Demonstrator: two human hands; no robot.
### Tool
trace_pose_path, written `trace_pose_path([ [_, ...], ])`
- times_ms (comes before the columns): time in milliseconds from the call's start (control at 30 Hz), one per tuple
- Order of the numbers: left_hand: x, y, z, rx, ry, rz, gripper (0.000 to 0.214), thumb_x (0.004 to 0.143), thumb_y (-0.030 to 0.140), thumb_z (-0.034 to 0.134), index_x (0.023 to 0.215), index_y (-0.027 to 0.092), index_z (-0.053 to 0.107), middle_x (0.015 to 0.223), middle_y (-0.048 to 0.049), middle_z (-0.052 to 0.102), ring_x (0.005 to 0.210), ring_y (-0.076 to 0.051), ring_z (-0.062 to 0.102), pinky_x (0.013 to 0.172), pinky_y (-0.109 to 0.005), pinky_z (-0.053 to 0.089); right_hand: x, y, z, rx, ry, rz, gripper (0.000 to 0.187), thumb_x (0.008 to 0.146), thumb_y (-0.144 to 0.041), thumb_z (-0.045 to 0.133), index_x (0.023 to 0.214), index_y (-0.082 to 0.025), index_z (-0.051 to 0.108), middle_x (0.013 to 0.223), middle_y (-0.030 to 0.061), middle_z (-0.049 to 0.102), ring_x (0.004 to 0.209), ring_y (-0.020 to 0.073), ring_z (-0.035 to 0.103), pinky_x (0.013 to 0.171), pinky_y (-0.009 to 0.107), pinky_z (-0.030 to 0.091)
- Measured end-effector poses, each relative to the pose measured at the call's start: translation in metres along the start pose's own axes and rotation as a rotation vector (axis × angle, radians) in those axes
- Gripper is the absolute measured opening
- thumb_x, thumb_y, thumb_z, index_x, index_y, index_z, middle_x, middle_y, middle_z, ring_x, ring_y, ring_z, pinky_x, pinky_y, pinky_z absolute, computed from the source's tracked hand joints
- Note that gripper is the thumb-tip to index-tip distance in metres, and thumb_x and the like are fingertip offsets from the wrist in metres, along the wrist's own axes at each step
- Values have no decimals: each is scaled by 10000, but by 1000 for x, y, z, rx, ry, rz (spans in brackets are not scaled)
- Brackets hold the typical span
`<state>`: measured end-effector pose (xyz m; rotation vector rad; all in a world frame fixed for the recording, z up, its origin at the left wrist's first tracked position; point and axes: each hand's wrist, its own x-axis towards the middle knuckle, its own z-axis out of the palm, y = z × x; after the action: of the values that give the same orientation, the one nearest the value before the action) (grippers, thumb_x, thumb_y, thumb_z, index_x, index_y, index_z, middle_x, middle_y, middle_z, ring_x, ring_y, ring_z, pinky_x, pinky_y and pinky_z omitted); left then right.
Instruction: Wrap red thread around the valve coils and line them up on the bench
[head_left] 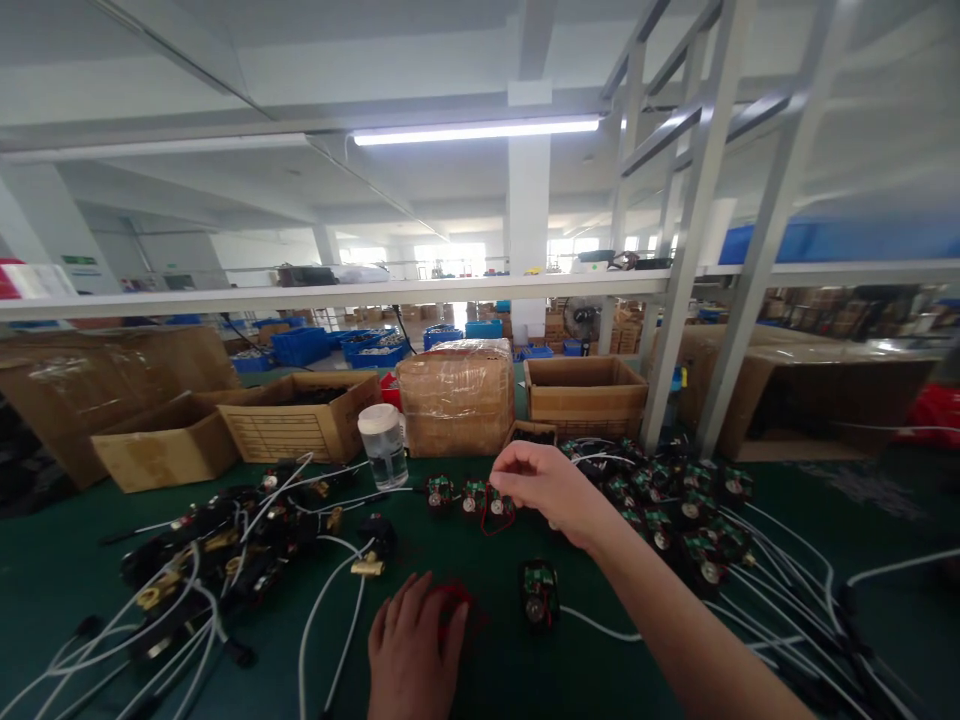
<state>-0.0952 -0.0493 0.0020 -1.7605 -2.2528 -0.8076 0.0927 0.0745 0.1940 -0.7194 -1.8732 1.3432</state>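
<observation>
My right hand point(544, 490) reaches over the middle of the bench with thumb and forefinger pinched on a thin red loop point(498, 524), which hangs below the fingertips. Just under it stand black housings with green circuit boards point(472, 497). My left hand point(414, 645) lies palm down near the front, fingers stretched out beside and partly over a small red heap point(459, 605) of what look like similar loops. Between the hands and to the right is a single open black housing point(538, 594) with a green board, a round metal part and a white cable.
On the left is a pile of black parts with brass fittings and white cables point(217, 560). More open housings point(686, 510) crowd the right. Behind stand a clear jar point(383, 450), cardboard boxes point(455, 400) and metal shelf posts point(694, 230).
</observation>
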Motion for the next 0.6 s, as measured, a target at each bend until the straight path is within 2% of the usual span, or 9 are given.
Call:
trace_pose_path([
  [100, 20, 27, -33, -297, 71, -91, 320, 880, 466, 590, 1034, 227, 738, 1181, -126, 703, 1154, -354, 621, 980, -556, 490, -14, 2, -8, 67, -34, 45, 140, 806, -303, 695, 807, -171, 647, 664, -29, 578, 568, 98, 477, 512, 209, 321],
  [133, 28, 38, -45, -448, 39, -92, 327, 877, 478, 594, 1035, 228, 733, 1158, -117, 705, 1138, -332, 629, 987, -518, 495, -18, 4, -10, 86, -42, 55, 155, 805, -314, 699, 808, -169, 644, 653, -33, 563, 564, 96, 466, 506, 209, 303],
  [200, 41, 63, -64, -764, -104, -120, 347, 890, 480, 591, 1113, 242, 710, 1188, -94, 705, 1152, -291, 636, 994, -445, 503, -27, 7, -11, 119, -53, 70, 182, 800, -333, 703, 810, -162, 642, 648, -34, 551, 561, 93, 452, 506, 211, 284],
  [267, 51, 84, -76, -1068, -246, -208, 380, 904, 480, 591, 1184, 241, 687, 1220, -80, 714, 1184, -262, 636, 1037, -396, 481, -36, 13, -11, 142, -57, 101, 198, 791, -341, 704, 817, -155, 639, 666, -29, 559, 568, 92, 450, 519, 214, 290],
  [333, 56, 98, -78, -1304, -371, -315, 401, 925, 487, 570, 1185, 207, 690, 1196, -91, 736, 1172, -250, 653, 1061, -378, 461, -44, 22, -10, 147, -42, 146, 200, 778, -337, 704, 820, -154, 635, 665, -32, 554, 569, 92, 446, 526, 217, 295],
  [400, 56, 105, -73, -1455, -521, -431, 449, 950, 517, 517, 1104, 146, 717, 1092, -127, 770, 1069, -258, 702, 1010, -390, 490, -51, 36, -10, 128, -17, 194, 179, 769, -314, 699, 818, -154, 636, 636, -42, 532, 568, 96, 443, 523, 217, 293],
  [500, 51, 105, -58, -1580, -770, -623, 537, 965, 555, 462, 993, 91, 733, 961, -160, 783, 905, -257, 739, 895, -388, 534, -60, 62, -9, 89, 26, 256, 131, 753, -267, 683, 805, -155, 640, 624, -41, 540, 565, 101, 456, 513, 217, 296],
  [600, 42, 103, -47, -1665, -885, -769, 503, 958, 525, 503, 994, 79, 733, 960, -159, 779, 871, -243, 741, 865, -365, 542, -67, 84, -8, 62, 54, 300, 134, 743, -273, 678, 799, -157, 640, 636, -32, 565, 565, 105, 477, 516, 219, 319],
])
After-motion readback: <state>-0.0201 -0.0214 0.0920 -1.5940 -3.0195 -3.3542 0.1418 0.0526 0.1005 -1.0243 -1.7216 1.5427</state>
